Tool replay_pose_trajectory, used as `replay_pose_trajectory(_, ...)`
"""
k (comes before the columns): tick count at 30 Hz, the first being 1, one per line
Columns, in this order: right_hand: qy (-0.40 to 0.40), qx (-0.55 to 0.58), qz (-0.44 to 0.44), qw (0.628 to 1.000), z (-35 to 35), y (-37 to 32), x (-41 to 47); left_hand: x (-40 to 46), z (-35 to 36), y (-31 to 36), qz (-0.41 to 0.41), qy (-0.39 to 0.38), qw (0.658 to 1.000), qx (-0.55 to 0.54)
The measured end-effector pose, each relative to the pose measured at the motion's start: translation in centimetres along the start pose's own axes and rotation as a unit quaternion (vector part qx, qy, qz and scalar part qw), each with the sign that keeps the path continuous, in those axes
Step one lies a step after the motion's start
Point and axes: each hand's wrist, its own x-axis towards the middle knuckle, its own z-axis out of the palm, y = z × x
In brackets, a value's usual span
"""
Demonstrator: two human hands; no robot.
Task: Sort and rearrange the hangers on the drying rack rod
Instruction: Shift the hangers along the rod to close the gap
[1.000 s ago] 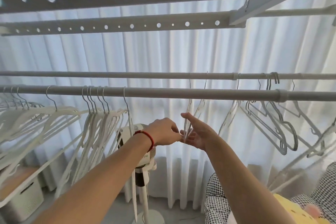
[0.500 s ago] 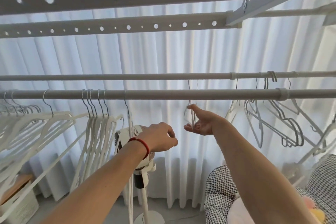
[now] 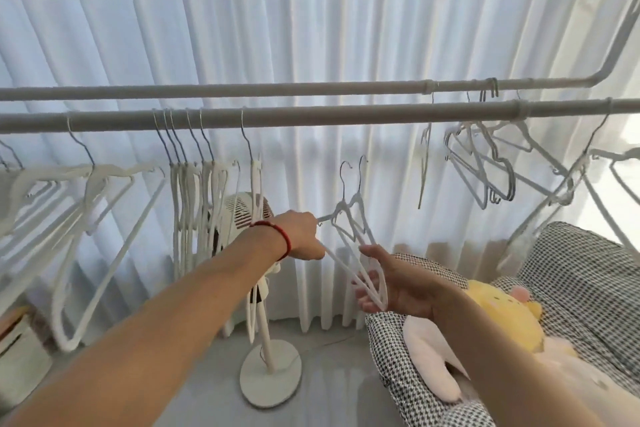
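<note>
Since 0.5 s ago, 2 white hangers [image 3: 349, 218] have been lifted off the rod [image 3: 311, 116] and brought down, hooks now free below it. One end is gripped by the left hand [image 3: 301, 236], the other end pinched by the right hand [image 3: 391, 291]. Risk: hooks could be tangled together or snagged on the single hanger [image 3: 255, 184] nearby if swung left carelessly; a loose pinch could let 1 be dropped onto the fan [image 3: 242, 215].
</note>
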Motion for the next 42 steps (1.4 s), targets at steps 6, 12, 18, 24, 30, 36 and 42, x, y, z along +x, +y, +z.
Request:
replay_pose_trajectory(6,-0.050,-0.026,0.011,0.998,-0.6,3.8,-8.4,-2.7,2.5,3.5,0.004,-0.016,0.998,0.061)
replay_pose_trajectory(12,-0.138,-0.074,0.025,0.987,-6.2,9.4,-16.2,-4.3,9.0,6.6,-0.038,0.015,0.998,0.040)
replay_pose_trajectory(18,-0.210,-0.106,0.032,0.971,-13.5,12.6,-19.3,-8.0,15.0,7.9,0.039,0.081,0.995,-0.033)
replay_pose_trajectory(24,-0.123,-0.049,0.062,0.989,-17.0,15.3,-21.3,-13.0,15.1,6.8,-0.053,0.063,0.987,-0.136)
replay_pose_trajectory(30,0.138,-0.117,-0.005,0.983,-13.0,15.3,-17.1,-16.2,12.5,5.3,-0.182,-0.033,0.922,-0.340)
replay_pose_trajectory(36,0.068,-0.191,-0.166,0.965,-3.2,10.1,-15.5,-17.6,9.3,7.0,-0.185,0.001,0.827,-0.530)
replay_pose_trajectory(42,0.034,-0.232,-0.301,0.924,4.8,3.2,-15.0,-17.7,5.1,6.4,-0.171,0.063,0.772,-0.608)
